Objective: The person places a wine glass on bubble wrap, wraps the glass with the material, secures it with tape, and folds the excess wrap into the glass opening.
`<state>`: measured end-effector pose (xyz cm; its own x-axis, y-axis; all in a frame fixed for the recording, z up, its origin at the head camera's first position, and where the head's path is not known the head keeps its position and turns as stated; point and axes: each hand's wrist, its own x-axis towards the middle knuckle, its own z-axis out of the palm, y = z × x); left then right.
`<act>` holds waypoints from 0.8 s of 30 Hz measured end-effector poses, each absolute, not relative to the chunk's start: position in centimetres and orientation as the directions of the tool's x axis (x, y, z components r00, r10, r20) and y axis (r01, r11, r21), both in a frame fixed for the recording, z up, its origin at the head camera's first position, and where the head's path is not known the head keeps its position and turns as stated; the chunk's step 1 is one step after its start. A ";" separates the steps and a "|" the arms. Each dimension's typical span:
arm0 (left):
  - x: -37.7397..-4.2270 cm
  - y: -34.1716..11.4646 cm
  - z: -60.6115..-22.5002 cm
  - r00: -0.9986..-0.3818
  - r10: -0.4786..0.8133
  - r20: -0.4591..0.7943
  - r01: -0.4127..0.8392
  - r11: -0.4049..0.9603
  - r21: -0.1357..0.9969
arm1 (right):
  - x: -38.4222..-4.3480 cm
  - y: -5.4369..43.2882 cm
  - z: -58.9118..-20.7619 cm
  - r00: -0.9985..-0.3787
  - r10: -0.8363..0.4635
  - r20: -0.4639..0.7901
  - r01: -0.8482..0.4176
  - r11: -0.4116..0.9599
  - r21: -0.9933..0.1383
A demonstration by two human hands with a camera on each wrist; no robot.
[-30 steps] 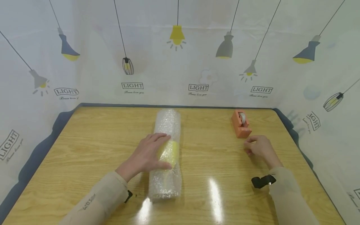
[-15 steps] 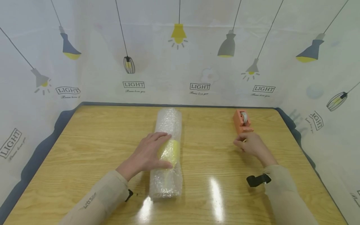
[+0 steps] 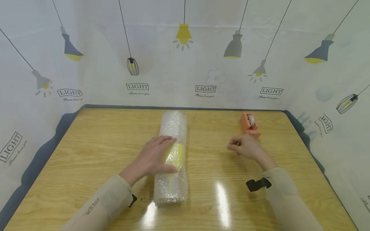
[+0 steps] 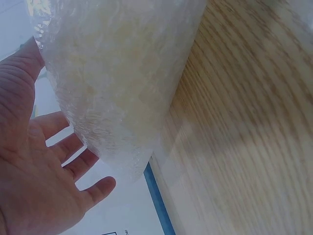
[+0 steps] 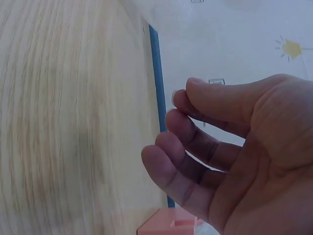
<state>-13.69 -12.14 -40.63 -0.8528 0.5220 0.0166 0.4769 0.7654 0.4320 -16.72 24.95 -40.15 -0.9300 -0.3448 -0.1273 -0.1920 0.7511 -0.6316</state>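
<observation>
A long bundle of bubble wrap (image 3: 172, 126) lies on the table, something yellow showing through its middle. My left hand (image 3: 150, 156) rests against its left side, fingers and thumb spread on the wrap. The left wrist view shows that hand's fairly straight fingers (image 4: 80, 164) along the edge of the wrap (image 4: 117, 78). Right of the bundle, my right hand (image 3: 245, 147) is held over the table, thumb and index fingertip pinched together. In the right wrist view a thin pale sliver like clear tape (image 5: 173, 98) shows at those fingertips; the other fingers curl loosely.
An orange tape dispenser (image 3: 247, 122) with a roll of clear tape stands at the back right, just behind the right hand. The wooden table (image 3: 95, 134) ends at a white backdrop (image 3: 162, 41) printed with lamps. Black straps (image 3: 258, 185) circle the wrists.
My right hand has moved left from in front of the tape dispenser, its thumb and index finger pinched together. My left hand and the bubble-wrapped bundle have stayed in place.
</observation>
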 end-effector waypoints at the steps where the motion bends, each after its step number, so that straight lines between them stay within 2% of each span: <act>1: -13.7 -12.1 -40.6 -0.853 0.522 0.018 0.477 0.765 0.432 | -16.7 24.6 -40.1 -0.926 -0.354 -0.130 -0.196 0.746 -0.636; 17: -13.7 -12.5 -40.7 -0.848 0.530 0.023 0.486 0.758 0.435 | -16.6 19.2 -38.7 -0.871 -0.479 -0.108 -0.293 0.684 -0.669; 24: -13.8 -12.6 -40.7 -0.849 0.529 0.020 0.482 0.757 0.440 | -16.3 17.0 -37.8 -0.842 -0.522 -0.134 -0.295 0.654 -0.696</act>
<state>-13.80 -12.58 -40.69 -0.8487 0.5285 0.0202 0.4821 0.7573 0.4404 -16.26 16.97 -37.81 -0.8420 -0.5225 -0.1345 -0.2948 0.6543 -0.6964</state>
